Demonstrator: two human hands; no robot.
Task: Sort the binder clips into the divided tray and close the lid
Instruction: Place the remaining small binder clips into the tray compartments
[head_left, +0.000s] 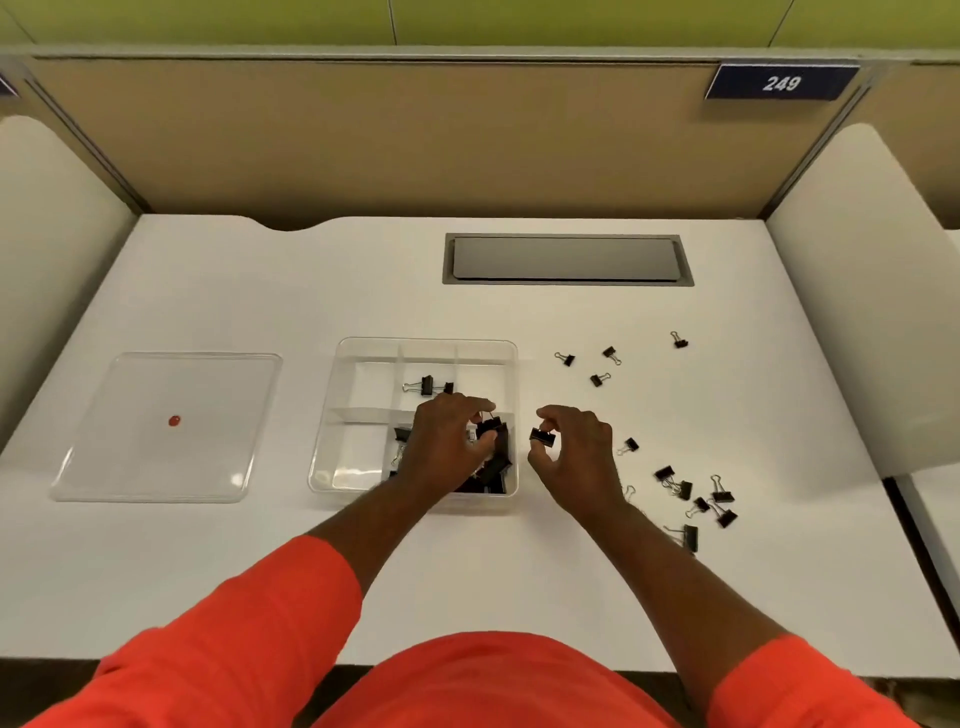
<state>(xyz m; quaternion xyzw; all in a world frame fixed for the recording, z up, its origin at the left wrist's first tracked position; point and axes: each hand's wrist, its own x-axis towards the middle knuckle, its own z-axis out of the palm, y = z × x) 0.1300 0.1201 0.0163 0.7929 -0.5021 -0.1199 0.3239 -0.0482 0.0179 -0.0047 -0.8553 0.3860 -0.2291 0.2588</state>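
At the divided tray (332, 415), mid-sort: one binder clip (489, 427) pinched in left grip (447, 441), second clip (543, 438) in right grip (576, 452); next, drop both in.

Left hand (447, 436) hides part of clip pile (500, 463) in tray (363, 457).

A white desk (208, 291) sits boxed in by tan partitions (363, 135) — a "249" plate (781, 82) top right.

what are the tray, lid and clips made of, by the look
Divided tray: clear glossy plastic, seemingly; the desk shows through. Lid: the same clear plastic, glinting at its corners. Binder clips: black-coated bodies with thin silvery wire handles, probably steel.
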